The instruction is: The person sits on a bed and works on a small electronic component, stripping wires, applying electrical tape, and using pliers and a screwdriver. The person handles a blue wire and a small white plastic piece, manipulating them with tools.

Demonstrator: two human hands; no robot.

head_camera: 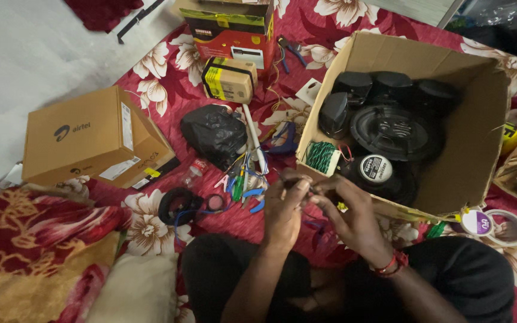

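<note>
My left hand (284, 209) and my right hand (349, 216) meet just above my lap, fingertips together. They pinch a thin wire (310, 189) between them; its ends are too small to make out. A red band sits on my right wrist. Right behind my hands stands an open cardboard box (480, 137) holding several black speakers (390, 131) and a green wire coil (320, 157). A pile of coloured wires and small tools (243, 179) lies just left of my left hand.
A black plastic bag (213, 134), a closed brown carton (85, 137), a small taped box (228, 79) and a red-and-green box (231, 30) lie on the red floral cloth. Black tape rolls (178, 206) sit at left, white tape rolls (498, 224) at right. Pliers (291, 51) rest farther back.
</note>
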